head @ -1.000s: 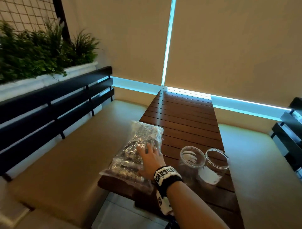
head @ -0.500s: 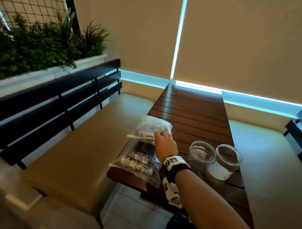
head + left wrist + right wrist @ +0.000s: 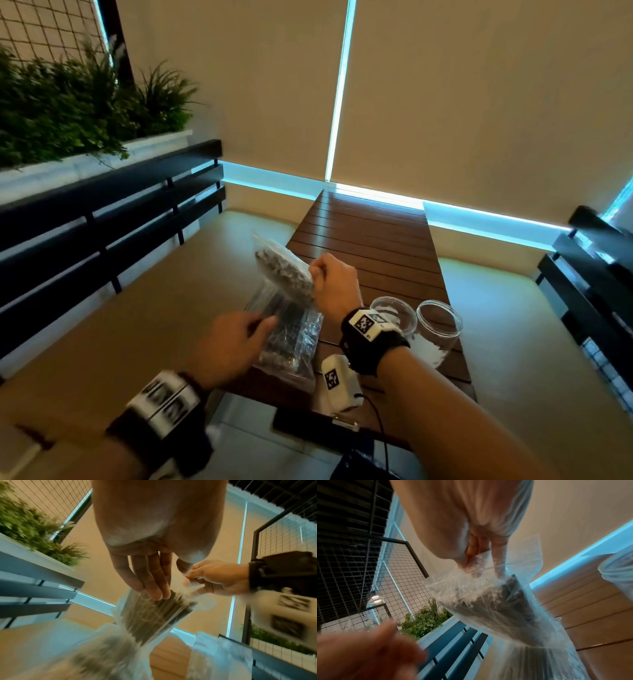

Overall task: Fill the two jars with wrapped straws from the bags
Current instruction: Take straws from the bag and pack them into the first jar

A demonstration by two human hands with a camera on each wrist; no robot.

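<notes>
Two clear bags of dark wrapped straws are at the near left corner of the wooden slat table (image 3: 370,246). My right hand (image 3: 313,274) (image 3: 471,561) pinches the top edge of the upper bag (image 3: 281,269) (image 3: 496,601) (image 3: 150,615) and holds it tilted up off the lower bag (image 3: 291,346), which lies flat. My left hand (image 3: 263,323) (image 3: 154,592) reaches in with straight fingers, its fingertips at the raised bag's upper end. Two empty clear jars (image 3: 394,313) (image 3: 438,329) stand open side by side just right of my right wrist.
A beige cushioned bench (image 3: 130,325) with a black slatted back (image 3: 102,219) runs along the table's left, below a planter of greenery (image 3: 68,102). Another cushioned bench (image 3: 513,342) lies to the right. The lower bag overhangs the table's near edge.
My right hand went from lying on the bags to pinching the upper one's edge and lifting it. My left hand has come into view and reached the bag.
</notes>
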